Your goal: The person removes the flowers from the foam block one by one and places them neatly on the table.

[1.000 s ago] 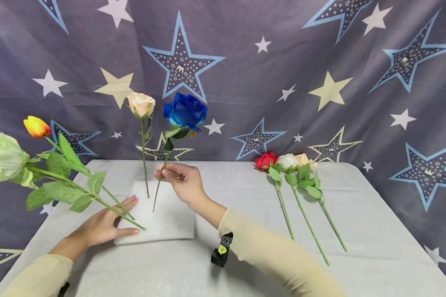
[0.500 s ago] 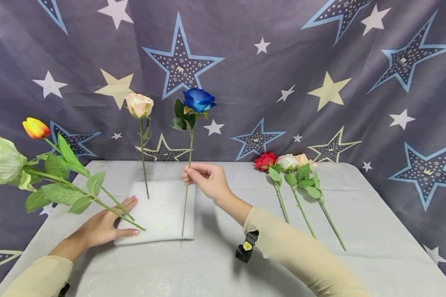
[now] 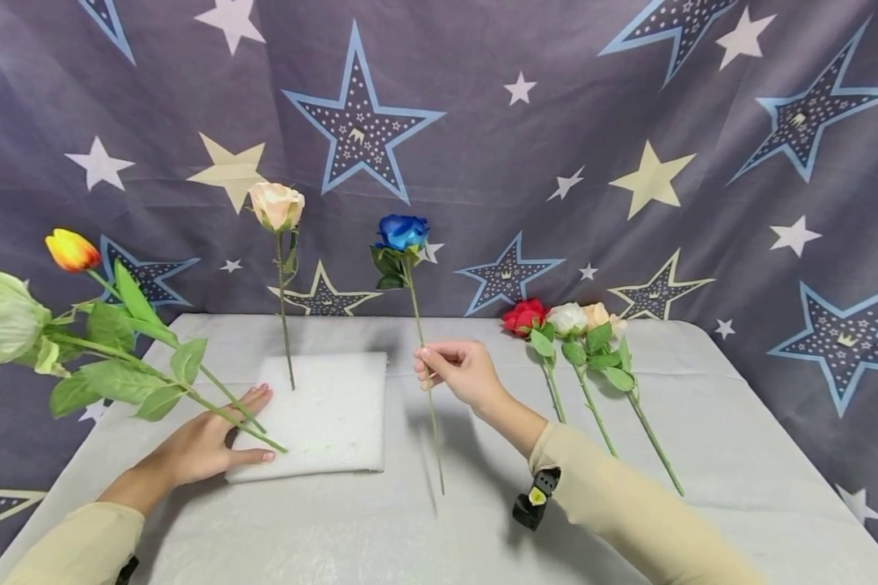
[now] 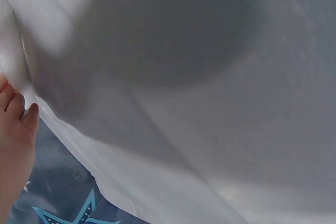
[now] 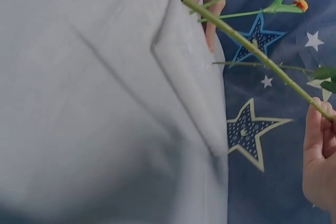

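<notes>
In the head view my right hand [image 3: 461,370] pinches the stem of a blue rose [image 3: 402,233] between thumb and fingers. The rose stands nearly upright, clear of the foam block, its bare stem end low over the tabletop. My left hand [image 3: 190,447] rests with thumb and fingers spread on the left edge of the white foam block [image 3: 344,422]. A pale pink rose [image 3: 276,205] stands upright in the block. A green-white rose [image 3: 3,318] and an orange-yellow tulip [image 3: 71,250] lean far left, their stems crossing in front of my left hand.
To the right, a red rose [image 3: 523,317], a white rose [image 3: 567,318] and a peach rose [image 3: 596,315] lie on the white-covered table [image 3: 300,536]. A star-patterned cloth [image 3: 468,162] hangs behind the table.
My right hand has moved right with the blue rose, from over the foam block to beside it, and the bloom now sits lower. My left hand has stayed put.
</notes>
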The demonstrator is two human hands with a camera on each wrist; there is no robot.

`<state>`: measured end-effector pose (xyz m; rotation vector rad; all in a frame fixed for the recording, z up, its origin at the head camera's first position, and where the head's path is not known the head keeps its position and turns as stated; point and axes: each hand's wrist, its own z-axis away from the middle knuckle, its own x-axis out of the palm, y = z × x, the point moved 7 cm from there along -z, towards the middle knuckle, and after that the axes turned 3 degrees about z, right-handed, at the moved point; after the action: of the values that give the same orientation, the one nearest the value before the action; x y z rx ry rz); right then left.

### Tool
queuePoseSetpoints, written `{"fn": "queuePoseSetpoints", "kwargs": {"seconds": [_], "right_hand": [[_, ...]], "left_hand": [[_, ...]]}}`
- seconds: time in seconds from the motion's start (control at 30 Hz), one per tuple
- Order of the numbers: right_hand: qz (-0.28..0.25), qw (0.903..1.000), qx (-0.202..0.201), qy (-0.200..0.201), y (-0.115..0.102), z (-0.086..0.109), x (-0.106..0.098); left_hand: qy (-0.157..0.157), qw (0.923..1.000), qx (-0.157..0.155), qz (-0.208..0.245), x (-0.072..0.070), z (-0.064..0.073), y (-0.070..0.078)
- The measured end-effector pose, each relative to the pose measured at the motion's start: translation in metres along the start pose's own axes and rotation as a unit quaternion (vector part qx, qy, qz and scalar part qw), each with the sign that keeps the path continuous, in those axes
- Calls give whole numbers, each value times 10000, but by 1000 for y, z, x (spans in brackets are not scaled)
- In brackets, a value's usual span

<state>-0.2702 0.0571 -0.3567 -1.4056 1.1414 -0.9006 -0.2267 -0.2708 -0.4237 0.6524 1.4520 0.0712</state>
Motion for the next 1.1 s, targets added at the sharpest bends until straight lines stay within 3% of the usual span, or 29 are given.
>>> {"fn": "queuePoseSetpoints", "kwargs": {"seconds": [0.3,0.67,0.8,1.1], "right_hand": [[349,9976,567,176,24,16,-35],[114,9935,1078,343,46,32,-75],[272,9918,1170,440,53,35,-91],[620,9817,1641,736,65,38,-120]], "left_hand": [[42,10000,38,-81,-2,0,3],[14,10000,-29,-3,0,1,2],[49,10000,32,-34,-1,1,3],[96,9999,60,-27,-2,1,3]]}}
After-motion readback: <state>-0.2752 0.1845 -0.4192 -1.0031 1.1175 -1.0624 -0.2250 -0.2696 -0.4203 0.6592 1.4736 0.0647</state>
